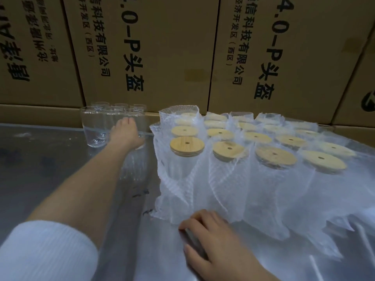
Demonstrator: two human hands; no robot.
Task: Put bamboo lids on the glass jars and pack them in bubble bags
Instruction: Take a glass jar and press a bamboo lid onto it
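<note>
Several empty glass jars [95, 126] stand in a cluster at the back left of the metal table [50, 169]. My left hand [125, 134] reaches out to them and grips the front right jar [139, 120] around its side. To the right stand rows of jars in bubble bags [203, 179], each capped with a round bamboo lid [187, 146]. My right hand [205, 238] lies near the front edge with bent fingers, pinching the edge of a flat bubble bag [263, 256] on a stack.
A wall of printed cardboard boxes [162, 57] rises right behind the table. The packed jars fill the right half of the table. Dark smudges mark the metal at the left.
</note>
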